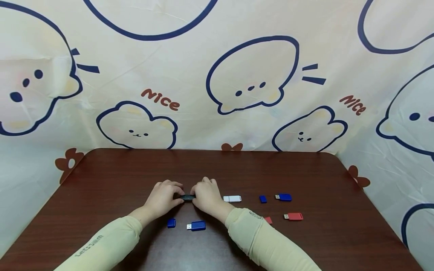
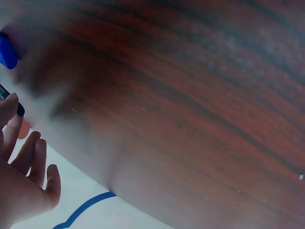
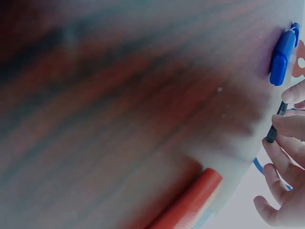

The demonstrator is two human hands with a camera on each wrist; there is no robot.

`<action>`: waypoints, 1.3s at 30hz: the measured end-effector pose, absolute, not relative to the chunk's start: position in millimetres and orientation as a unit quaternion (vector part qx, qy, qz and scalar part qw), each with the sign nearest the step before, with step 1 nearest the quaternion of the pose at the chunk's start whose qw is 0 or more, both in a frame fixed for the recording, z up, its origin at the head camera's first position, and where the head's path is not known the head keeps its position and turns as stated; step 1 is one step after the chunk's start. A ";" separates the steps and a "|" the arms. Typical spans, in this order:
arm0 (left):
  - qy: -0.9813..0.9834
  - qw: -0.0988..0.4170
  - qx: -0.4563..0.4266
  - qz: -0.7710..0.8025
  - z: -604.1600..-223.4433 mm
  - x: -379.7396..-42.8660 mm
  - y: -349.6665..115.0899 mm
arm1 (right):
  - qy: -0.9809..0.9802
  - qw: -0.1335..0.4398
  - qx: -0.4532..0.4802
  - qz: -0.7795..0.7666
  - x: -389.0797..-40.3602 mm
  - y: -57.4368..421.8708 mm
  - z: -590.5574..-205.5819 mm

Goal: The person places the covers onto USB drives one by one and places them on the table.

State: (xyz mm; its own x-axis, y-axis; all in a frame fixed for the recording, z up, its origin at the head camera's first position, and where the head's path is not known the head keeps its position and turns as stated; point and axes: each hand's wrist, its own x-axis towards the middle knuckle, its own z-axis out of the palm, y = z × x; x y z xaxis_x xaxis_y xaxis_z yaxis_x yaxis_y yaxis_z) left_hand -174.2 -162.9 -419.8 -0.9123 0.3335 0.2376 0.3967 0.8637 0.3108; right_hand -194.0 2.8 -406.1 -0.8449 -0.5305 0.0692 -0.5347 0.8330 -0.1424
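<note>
I have the black USB stick (image 1: 187,197) between my hands over the brown table (image 1: 203,165), my left hand (image 1: 164,197) pinching one end and my right hand (image 1: 208,197) the other; whether it touches the surface I cannot tell. Just right of my right hand lies a white stick (image 1: 232,198), and nearer me a blue cap (image 1: 171,223) and an uncapped blue stick (image 1: 196,226). Farther right lie another blue cap (image 1: 263,199), a second blue stick (image 1: 283,197) and a red stick (image 1: 293,216).
</note>
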 end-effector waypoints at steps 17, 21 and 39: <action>-0.963 0.087 -0.191 -0.169 -421.5 -173.9 -161.9 | -0.959 -0.006 0.279 0.042 -193.5 -2.8 -406.9; -0.963 0.085 -0.193 -0.169 -420.7 -173.5 -162.1 | -0.960 -0.008 0.277 0.039 -193.0 -2.7 -405.7; -0.964 0.063 -0.180 -0.185 -423.6 -172.5 -162.8 | -0.964 -0.030 0.259 0.043 -192.7 -3.5 -403.0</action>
